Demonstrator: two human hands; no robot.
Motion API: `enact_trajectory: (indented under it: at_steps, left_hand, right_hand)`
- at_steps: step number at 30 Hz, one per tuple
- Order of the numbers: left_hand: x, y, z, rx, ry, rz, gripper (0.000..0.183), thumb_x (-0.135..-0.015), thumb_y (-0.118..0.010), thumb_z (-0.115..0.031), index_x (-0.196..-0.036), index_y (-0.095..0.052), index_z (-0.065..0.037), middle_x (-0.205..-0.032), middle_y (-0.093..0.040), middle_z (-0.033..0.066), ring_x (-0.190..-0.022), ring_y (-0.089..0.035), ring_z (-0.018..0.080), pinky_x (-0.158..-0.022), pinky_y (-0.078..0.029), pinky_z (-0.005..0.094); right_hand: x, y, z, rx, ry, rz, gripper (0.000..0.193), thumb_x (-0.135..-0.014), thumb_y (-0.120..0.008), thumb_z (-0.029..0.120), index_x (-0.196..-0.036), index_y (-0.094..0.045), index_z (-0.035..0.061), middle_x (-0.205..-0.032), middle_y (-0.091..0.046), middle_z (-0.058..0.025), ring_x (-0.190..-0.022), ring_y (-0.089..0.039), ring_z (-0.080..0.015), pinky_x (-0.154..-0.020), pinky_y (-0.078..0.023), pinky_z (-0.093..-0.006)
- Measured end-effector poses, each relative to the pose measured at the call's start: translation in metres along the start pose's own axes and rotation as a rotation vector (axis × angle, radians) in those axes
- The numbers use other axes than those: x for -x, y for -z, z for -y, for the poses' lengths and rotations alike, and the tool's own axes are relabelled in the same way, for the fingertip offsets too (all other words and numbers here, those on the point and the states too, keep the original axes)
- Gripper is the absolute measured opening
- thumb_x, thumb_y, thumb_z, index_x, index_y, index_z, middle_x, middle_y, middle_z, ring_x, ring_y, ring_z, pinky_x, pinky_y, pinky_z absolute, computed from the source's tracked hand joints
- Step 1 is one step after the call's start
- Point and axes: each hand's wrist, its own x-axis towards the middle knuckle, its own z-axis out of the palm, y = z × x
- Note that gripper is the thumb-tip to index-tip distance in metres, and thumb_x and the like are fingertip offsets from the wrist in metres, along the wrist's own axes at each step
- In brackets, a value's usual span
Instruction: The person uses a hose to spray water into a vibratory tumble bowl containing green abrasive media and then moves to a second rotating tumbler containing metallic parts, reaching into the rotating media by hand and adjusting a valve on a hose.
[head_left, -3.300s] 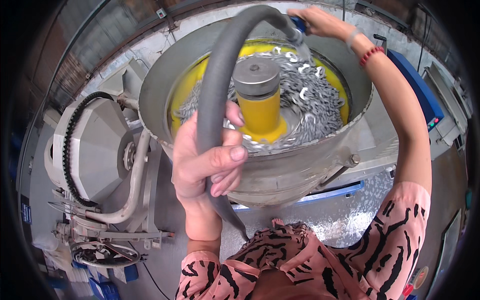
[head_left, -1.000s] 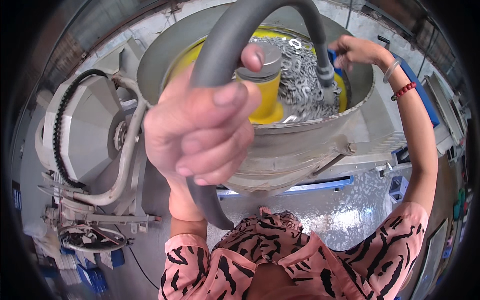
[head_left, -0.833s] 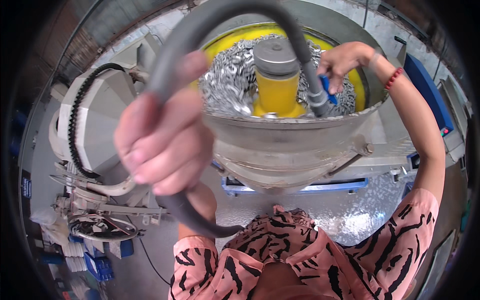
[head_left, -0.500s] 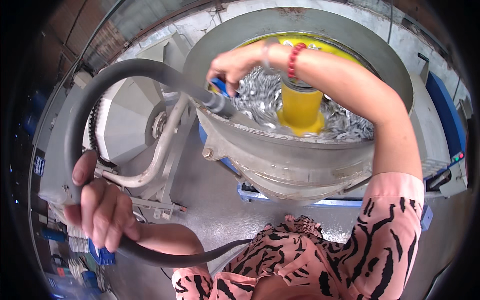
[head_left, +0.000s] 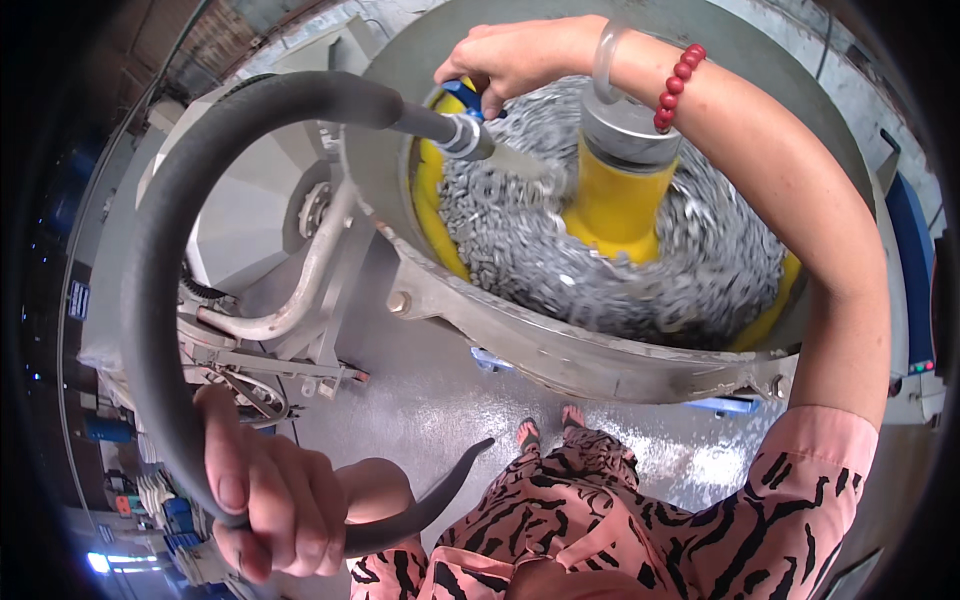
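My left hand (head_left: 280, 500) is wrapped round a thick dark grey hose (head_left: 165, 250) at the lower left. The hose arches up and over to the bowl, where it ends in a metal fitting (head_left: 468, 138). My right hand (head_left: 505, 65) reaches across the bowl and is closed on a blue valve handle (head_left: 463, 97) by this fitting. A pale stream of water (head_left: 520, 168) leaves the fitting and falls on many small grey metal pieces (head_left: 500, 235), blurred by motion. They lie round a yellow centre post (head_left: 620, 205) with a metal cap.
The large round metal bowl (head_left: 560, 355) has a yellow lining and a high grey rim. Left of it stands a pale many-sided drum machine (head_left: 250, 210) with a bent tube frame (head_left: 300, 310). My feet stand on a wet grey floor (head_left: 420, 400). A blue machine panel (head_left: 910, 270) is at the far right.
My left hand has moved down and right with the hose. My right hand and the fitting have shifted up and right in the picture. The view has moved, showing more of the bowl's inside and my feet.
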Motion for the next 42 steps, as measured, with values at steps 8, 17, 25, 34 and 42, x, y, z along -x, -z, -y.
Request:
enact_trajectory:
  at_steps: [8, 17, 25, 34, 42]
  left_hand:
    - [-0.003, 0.002, 0.012, 0.01, 0.104, 0.065, 0.031, -0.078, -0.045, 0.014, -0.084, -0.02, -0.004, -0.046, -0.042, 0.0096, -0.027, -0.041, 0.0144, -0.021, -0.037, 0.0294]
    - [0.003, 0.019, 0.021, 0.241, 0.35, 0.127, 0.039, -0.07, -0.044, 0.022, -0.105, -0.031, 0.011, -0.054, -0.043, 0.0098, -0.037, -0.039, 0.0131, -0.034, -0.024, 0.0283]
    - [0.037, 0.038, 0.031, 0.04, 0.266, -0.114, 0.082, -0.083, -0.047, 0.007, -0.139, 0.011, -0.005, -0.063, -0.038, 0.0121, -0.036, -0.033, 0.0087, -0.032, -0.022, 0.0234]
    - [0.051, 0.046, 0.029, -0.47, 0.11, -0.465, 0.067, -0.083, -0.059, -0.012, -0.133, -0.019, 0.006, -0.053, -0.034, 0.0023, -0.031, -0.027, 0.0044, -0.027, -0.019, 0.0198]
    - [0.059, 0.073, 0.027, -0.631, 0.275, -0.468, 0.07, -0.082, -0.062, -0.017, -0.134, -0.019, 0.002, -0.055, -0.037, 0.004, -0.032, -0.033, 0.0089, -0.031, -0.028, 0.0223]
  right_hand:
    - [0.058, 0.002, 0.028, 0.397, -0.085, 0.109, 0.038, -0.066, -0.07, 0.015, -0.101, -0.058, 0.002, -0.08, -0.063, -0.015, -0.084, -0.059, -0.034, -0.072, -0.047, -0.0421]
    - [0.149, 0.023, 0.056, 0.395, -0.384, 0.191, 0.036, -0.072, -0.066, 0.019, -0.106, -0.058, 0.0092, -0.082, -0.062, -0.0134, -0.085, -0.059, -0.0325, -0.072, -0.045, -0.0431]
    - [0.23, 0.025, 0.093, 0.413, -0.589, -0.021, 0.047, -0.078, -0.062, 0.02, -0.121, -0.05, 0.0079, -0.108, -0.058, -0.016, -0.099, -0.054, -0.033, -0.085, -0.043, -0.0396]
    - [0.275, 0.0, 0.136, 0.051, -0.693, -0.591, 0.039, -0.08, -0.061, 0.019, -0.117, -0.056, 0.0065, -0.102, -0.061, -0.0119, -0.092, -0.057, -0.0213, -0.077, -0.045, -0.0339]
    - [0.288, -0.024, 0.112, -0.067, -0.724, -0.75, 0.042, -0.083, -0.06, 0.019, -0.123, -0.051, 0.0083, -0.103, -0.06, -0.0125, -0.097, -0.055, -0.0208, -0.087, -0.04, -0.03]
